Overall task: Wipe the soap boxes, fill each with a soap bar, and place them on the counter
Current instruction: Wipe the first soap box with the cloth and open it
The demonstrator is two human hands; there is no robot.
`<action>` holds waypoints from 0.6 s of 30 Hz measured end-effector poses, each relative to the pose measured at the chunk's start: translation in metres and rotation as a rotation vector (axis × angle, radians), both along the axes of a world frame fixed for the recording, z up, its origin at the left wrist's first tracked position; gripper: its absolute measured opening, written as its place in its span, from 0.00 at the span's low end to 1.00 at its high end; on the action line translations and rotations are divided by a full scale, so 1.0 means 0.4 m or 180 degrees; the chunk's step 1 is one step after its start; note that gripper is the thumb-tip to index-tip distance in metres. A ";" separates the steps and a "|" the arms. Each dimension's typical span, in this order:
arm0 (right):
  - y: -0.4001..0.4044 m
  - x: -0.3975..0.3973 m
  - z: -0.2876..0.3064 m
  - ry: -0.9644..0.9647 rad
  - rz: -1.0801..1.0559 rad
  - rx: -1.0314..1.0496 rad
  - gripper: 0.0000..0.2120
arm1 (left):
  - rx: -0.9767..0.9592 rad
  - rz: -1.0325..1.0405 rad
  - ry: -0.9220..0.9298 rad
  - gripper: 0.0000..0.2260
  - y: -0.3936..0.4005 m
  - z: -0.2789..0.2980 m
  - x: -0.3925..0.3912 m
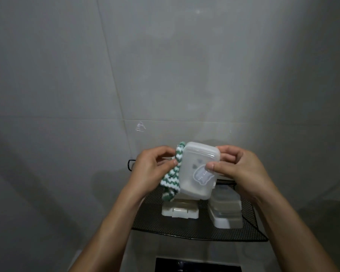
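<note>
A translucent white soap box [194,169] with a pale sticker on its lid is held upright above a black mesh shelf. My right hand [238,169] grips its right side, thumb on the lid. My left hand [151,169] pinches a green-and-white zigzag cloth [172,178] against the box's left edge. On the shelf below, a closed cream soap box [180,210] lies at the left. A stack of translucent soap boxes [225,210] stands at the right.
The black mesh shelf [185,230] hangs on a grey tiled wall [165,75], with a black hook [131,164] at its upper left. A dark opening [196,266] shows at the bottom edge, under the shelf.
</note>
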State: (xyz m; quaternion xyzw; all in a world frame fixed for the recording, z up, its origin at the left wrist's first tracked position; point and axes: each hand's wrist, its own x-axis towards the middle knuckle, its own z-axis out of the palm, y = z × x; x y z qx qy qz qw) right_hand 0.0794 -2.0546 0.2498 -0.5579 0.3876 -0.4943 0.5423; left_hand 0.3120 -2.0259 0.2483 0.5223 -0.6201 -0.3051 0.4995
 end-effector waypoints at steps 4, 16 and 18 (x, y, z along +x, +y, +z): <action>0.000 -0.002 0.022 0.0016 0.0143 -0.0025 0.27 | -0.0355 -0.0069 0.0342 0.10 0.003 0.024 -0.019; 0.008 0.016 0.027 -0.0248 0.0240 -0.0039 0.17 | -0.0730 -0.0444 -0.0350 0.10 -0.011 0.107 -0.042; 0.012 0.014 0.030 -0.0377 0.0207 0.0022 0.17 | -0.0637 -0.0455 -0.0262 0.10 -0.010 0.098 -0.036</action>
